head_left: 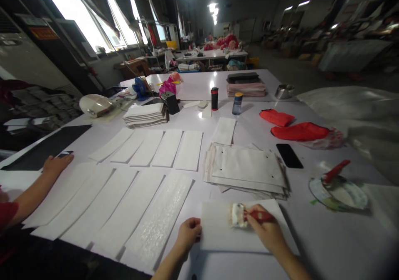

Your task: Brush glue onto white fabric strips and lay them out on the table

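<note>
My right hand [267, 229] grips a red-handled brush [241, 216] whose white, glue-laden bristles rest on a white paper sheet [218, 234] near the table's front edge. My left hand [188, 233] presses its fingertips on the left edge of that sheet, holding it flat. Just left lies a glossy, wet-looking strip [160, 217], the nearest of several white strips [102, 207] laid side by side. A stack of white sheets with punched holes [246, 168] sits behind the sheet.
Another person's hand [56, 164] rests on the table at far left. A plate of glue with a second red brush [338, 188] is at right, near a black phone [289, 155]. Red cloths [299, 131], two bottles [226, 100] and stacked paper [146, 114] lie further back.
</note>
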{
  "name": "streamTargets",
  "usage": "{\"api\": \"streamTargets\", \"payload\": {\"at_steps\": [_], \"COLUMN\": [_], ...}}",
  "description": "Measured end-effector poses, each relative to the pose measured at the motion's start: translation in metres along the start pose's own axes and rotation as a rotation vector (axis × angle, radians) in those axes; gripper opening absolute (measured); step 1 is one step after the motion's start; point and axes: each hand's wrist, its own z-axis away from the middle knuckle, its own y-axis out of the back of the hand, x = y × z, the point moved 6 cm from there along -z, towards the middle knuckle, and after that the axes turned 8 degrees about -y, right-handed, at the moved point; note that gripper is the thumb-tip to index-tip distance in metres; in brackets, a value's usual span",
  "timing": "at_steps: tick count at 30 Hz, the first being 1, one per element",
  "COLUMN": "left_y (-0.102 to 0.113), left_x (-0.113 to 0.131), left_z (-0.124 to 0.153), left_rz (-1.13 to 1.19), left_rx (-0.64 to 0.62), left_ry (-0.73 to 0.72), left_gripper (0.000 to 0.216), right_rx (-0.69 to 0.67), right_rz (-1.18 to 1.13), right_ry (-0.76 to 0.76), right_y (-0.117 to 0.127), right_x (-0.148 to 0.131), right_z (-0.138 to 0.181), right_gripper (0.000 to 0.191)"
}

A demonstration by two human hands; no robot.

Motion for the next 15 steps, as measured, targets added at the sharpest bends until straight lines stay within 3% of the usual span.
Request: {"api": "streamTargets", "payload": {"at_steps": [4,6,7,9,12,15], "left_y": [-0.003,-0.003,-0.003,-0.003,-0.004,-0.005], "left_x": [0.0,0.0,0.0,-0.001,-0.002,-0.002], "left_z": [0.001,0.002,0.002,0.001,0.0,-0.001], "left_rz": [0.007,0.0,-0.003,-0.007,-0.007,-0.007], "left_rx": [-0.011,-0.015,-0.018,-0.029,-0.048,-0.055], "left_ry": [0.009,0.017,0.023,0.037,0.059,0.059], "left_gripper": [0.014,0.015,0.016,0.019,0.023,0.024], "right_rx": [0.27,0.436,0.484,0.467,0.139,-0.079], "right_rz": [0.235,0.352,0.364,0.28,-0.004,-0.067], "right_ry": [-0.149,-0.095,-0.032,0.099,0.204,0.199], "right_y": [0.117,0.146,0.146,0.116,0.022,-0.056], "right_x": [0.053,0.047,0.035,0.0,-0.05,-0.069], "right_z": [0.014,0.025,0.031,0.042,0.051,0.057], "right_gripper": [0.03,0.029,0.027,0.019,0.01,0.007]}}
